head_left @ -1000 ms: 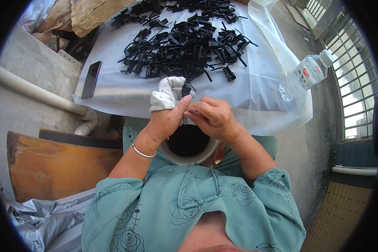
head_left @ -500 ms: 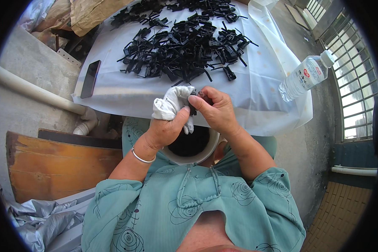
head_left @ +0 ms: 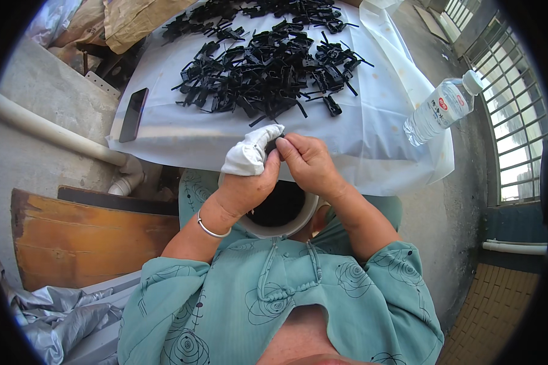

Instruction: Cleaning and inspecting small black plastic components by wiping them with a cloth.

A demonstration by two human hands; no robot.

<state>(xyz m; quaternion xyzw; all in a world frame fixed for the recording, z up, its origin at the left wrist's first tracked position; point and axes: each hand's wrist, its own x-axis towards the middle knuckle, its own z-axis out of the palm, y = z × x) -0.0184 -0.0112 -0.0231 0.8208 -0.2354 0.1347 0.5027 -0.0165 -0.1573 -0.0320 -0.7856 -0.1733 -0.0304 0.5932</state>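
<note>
A white cloth [head_left: 245, 157] covers the fingers of my left hand [head_left: 245, 193], whose bare thumb presses inward. Between my two hands is a small black part [head_left: 274, 145], mostly hidden by the cloth and fingers. My right hand [head_left: 312, 163] is closed in a pinch on that part, its fingertips meeting my left thumb. Both hands are over the near edge of the table, above a pale bucket [head_left: 311, 214] with a dark inside. Beyond them, a large heap of black plastic parts with thin strips [head_left: 268, 70] lies on the table.
White plastic sheeting [head_left: 371, 137] covers the table. A dark phone [head_left: 133, 115] lies at its left, and a clear water bottle [head_left: 441, 111] is at its right edge. A worn brown board [head_left: 91, 243] and a white pipe [head_left: 61, 131] are at the left; a barred window [head_left: 514, 115] is right.
My hands have drawn closer together and turned slightly. The cloth, crumpled with a loose end hanging before, now sits smoother over my left fingers, and less of the black part shows.
</note>
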